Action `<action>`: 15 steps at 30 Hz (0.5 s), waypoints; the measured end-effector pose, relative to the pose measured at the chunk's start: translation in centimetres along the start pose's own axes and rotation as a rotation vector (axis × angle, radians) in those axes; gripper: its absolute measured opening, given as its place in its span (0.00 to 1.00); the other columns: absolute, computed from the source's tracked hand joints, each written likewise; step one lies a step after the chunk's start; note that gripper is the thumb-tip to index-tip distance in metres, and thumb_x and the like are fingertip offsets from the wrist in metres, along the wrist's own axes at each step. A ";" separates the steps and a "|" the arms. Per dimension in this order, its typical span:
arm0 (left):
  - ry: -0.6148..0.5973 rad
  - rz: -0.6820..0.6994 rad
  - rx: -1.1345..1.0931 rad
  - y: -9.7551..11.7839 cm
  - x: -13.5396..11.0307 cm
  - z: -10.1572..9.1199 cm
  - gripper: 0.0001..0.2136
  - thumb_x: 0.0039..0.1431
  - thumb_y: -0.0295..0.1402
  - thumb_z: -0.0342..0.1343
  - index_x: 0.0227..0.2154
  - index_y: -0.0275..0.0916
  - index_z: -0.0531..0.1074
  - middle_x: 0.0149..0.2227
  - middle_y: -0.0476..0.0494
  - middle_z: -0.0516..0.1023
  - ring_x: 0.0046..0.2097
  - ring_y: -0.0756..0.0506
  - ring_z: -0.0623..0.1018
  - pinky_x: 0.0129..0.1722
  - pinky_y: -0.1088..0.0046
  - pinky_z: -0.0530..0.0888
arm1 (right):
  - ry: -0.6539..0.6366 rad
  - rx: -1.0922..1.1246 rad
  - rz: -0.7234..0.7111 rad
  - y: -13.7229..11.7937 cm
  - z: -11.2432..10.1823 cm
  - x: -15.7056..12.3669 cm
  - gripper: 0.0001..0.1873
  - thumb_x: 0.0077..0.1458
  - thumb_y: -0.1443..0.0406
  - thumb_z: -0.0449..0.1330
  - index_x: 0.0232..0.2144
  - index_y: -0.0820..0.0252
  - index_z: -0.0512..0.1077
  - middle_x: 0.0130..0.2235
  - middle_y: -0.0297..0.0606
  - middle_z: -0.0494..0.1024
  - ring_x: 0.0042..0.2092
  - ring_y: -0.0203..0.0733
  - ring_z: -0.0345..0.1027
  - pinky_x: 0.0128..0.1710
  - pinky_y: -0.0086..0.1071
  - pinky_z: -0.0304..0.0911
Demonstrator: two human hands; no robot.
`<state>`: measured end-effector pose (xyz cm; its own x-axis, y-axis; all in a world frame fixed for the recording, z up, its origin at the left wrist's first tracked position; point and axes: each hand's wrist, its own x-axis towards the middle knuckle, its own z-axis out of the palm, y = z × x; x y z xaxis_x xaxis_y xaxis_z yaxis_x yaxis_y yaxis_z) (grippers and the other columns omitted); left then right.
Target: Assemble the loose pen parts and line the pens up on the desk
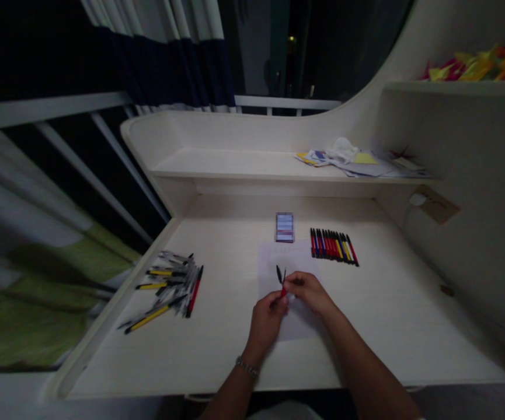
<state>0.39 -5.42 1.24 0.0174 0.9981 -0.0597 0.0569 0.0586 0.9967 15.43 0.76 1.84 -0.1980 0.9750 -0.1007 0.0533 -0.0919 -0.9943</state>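
Red pen (283,290) at clock centre, pinched between my left hand (267,318) and right hand (308,290); unfinished, I'd guess, blurry. Pen row (334,246), two o'clock: looks done. Loose pile (183,284), nine o'clock: looks left.

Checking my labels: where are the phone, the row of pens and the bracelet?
Phone (284,227), head view: middle of its screen.
Row of pens (334,245), head view: barrels near its middle.
Bracelet (247,367), head view: its band.
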 end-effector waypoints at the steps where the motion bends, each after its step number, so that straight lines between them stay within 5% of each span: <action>1: 0.009 -0.015 -0.019 -0.1 0.0 -0.1 0.18 0.56 0.45 0.59 0.40 0.35 0.79 0.30 0.43 0.81 0.31 0.45 0.77 0.32 0.72 0.72 | -0.007 -0.024 0.004 0.2 -0.2 0.5 0.16 0.46 0.54 0.65 0.31 0.61 0.76 0.29 0.36 0.79 0.31 0.39 0.70 0.32 0.31 0.63; 6: 0.060 -0.089 -0.108 -0.5 0.0 -0.5 0.19 0.53 0.44 0.61 0.41 0.33 0.78 0.30 0.42 0.81 0.29 0.46 0.78 0.31 0.72 0.73 | 0.145 -0.410 -0.032 1.0 -0.3 4.2 0.08 0.51 0.63 0.60 0.31 0.59 0.78 0.35 0.39 0.81 0.38 0.42 0.74 0.42 0.33 0.65; 10: 0.087 -0.101 -0.122 -0.4 0.0 -0.7 0.20 0.52 0.44 0.61 0.40 0.33 0.78 0.29 0.42 0.80 0.29 0.46 0.78 0.30 0.72 0.73 | 0.118 -0.713 0.008 1.1 0.5 5.8 0.08 0.51 0.67 0.59 0.33 0.55 0.79 0.38 0.37 0.82 0.42 0.43 0.75 0.45 0.31 0.63; 15: 0.090 -0.097 -0.103 -0.5 -0.1 -1.0 0.19 0.53 0.44 0.61 0.40 0.32 0.78 0.29 0.42 0.80 0.29 0.46 0.78 0.30 0.72 0.73 | 0.123 -0.837 0.037 0.7 1.0 6.2 0.09 0.52 0.66 0.59 0.33 0.54 0.80 0.39 0.37 0.83 0.44 0.43 0.75 0.45 0.29 0.62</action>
<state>-0.61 -5.53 0.84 -0.0730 0.9851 -0.1555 -0.0485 0.1522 0.9872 13.22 6.50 0.49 -0.0766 0.9938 -0.0804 0.7743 0.0085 -0.6327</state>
